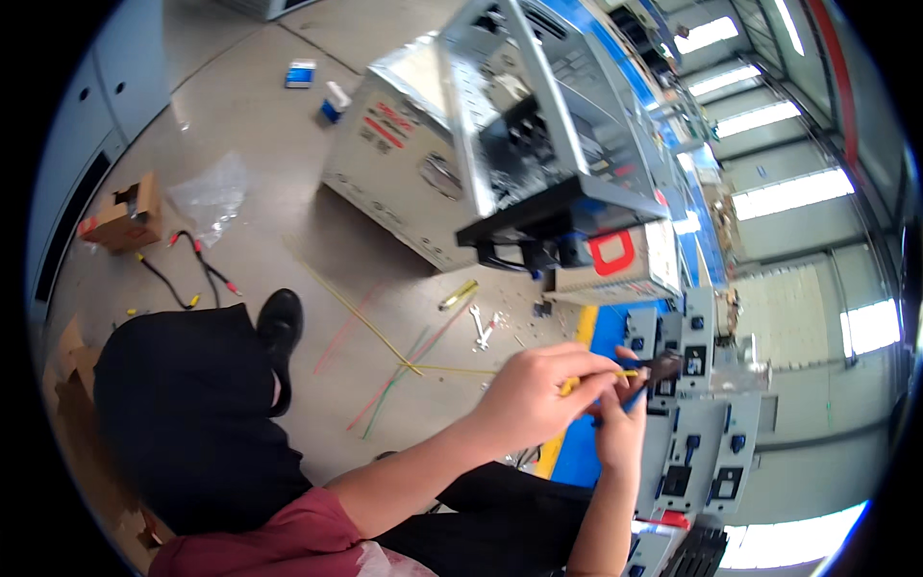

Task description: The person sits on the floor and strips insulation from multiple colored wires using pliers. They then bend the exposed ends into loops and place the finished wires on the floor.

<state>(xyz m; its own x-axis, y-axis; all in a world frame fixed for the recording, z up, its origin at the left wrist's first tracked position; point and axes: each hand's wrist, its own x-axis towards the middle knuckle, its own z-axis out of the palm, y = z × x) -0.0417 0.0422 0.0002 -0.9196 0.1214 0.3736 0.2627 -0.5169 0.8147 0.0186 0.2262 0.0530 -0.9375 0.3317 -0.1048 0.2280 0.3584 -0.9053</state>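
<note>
My left hand is closed, pinching the end of a yellow wire between thumb and fingers. That wire trails back across the floor to the left. Beside it my right hand wraps round a hand tool with blue handles and a dark head, which looks like pliers. The yellow wire's tip reaches toward the tool's head; blur hides whether the two touch. Red and green wires lie on the floor below, near wrenches and a yellowish screwdriver-like piece.
A grey metal cabinet frame stands on a pale crate ahead. Switch panels line the right side. To the left are a small cardboard box, dark cables and clear plastic. My shoe rests on the floor.
</note>
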